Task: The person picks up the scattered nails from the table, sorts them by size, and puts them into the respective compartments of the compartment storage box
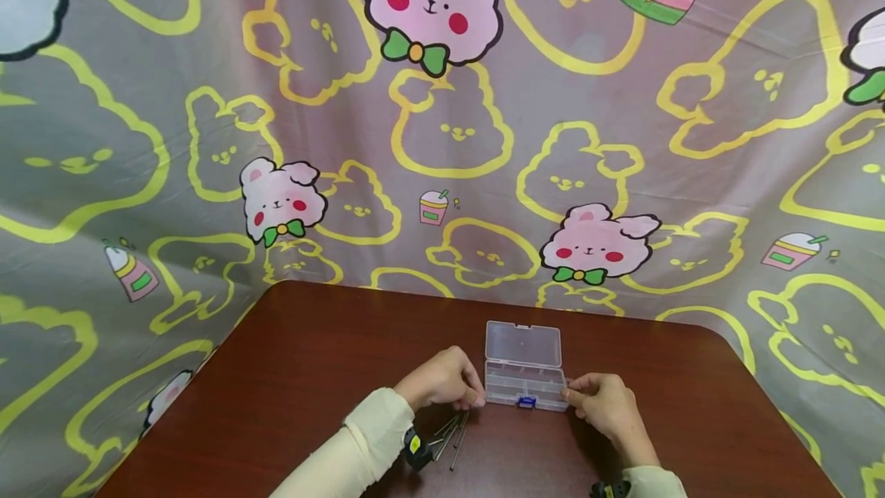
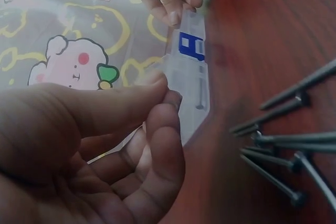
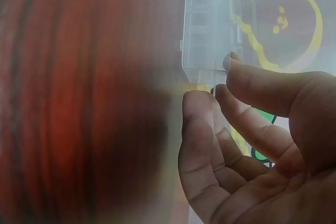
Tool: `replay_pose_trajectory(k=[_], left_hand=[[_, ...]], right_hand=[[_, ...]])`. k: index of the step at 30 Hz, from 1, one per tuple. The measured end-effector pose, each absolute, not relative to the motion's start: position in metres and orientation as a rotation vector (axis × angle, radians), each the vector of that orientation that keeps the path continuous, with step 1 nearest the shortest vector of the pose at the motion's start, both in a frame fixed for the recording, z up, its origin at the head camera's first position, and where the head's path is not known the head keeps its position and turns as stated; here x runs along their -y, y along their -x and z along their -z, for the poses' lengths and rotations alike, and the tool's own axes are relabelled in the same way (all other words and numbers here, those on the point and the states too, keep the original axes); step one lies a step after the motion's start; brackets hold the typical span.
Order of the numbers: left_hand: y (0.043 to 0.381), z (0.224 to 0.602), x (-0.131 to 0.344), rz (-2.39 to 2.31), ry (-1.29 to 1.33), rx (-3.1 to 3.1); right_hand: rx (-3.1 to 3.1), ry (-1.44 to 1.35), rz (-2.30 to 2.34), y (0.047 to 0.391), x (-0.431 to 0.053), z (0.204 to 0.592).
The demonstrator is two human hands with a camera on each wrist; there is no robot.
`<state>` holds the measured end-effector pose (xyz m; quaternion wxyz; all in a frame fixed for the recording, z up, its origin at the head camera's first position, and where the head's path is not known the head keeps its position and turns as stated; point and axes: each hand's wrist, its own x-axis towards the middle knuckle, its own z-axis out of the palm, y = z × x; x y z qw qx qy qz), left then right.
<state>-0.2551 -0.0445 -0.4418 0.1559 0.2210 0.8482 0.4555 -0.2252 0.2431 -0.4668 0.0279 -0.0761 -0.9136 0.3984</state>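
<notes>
A clear plastic compartment box [image 1: 525,386] with a blue latch [image 1: 527,402] stands on the table, its lid [image 1: 523,344] raised at the back. My left hand [image 1: 449,379] is at the box's left end, thumb and forefinger pinching its edge. At the opposite end, my right hand [image 1: 604,406] pinches the right wall between thumb and fingers. A thin metal piece [image 2: 200,87] shows through the box wall in the left wrist view. Long metal screws or nails [image 1: 452,436] lie in a loose bunch below my left hand; their exact kind is hard to tell.
The dark reddish-brown table [image 1: 332,352] reaches back to a hanging cloth [image 1: 346,175] printed with cartoon animals, which also runs along both sides. A black wrist camera [image 1: 416,448] on the left wrist hides part of the metal bunch.
</notes>
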Motion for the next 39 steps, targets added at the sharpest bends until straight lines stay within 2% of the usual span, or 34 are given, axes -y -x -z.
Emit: replay_pose_trajectory(k=[24,39], left_hand=[[0.221,0.458,0.107,-1.226,-0.607,-2.480],[0.208,0.462,0.122,-1.097,-0.605,-2.581]], right_hand=[[2.829,0.225,-1.236,0.223,-0.241,0.470],[2.859,0.224,-1.208,0.227,-0.242,0.464]])
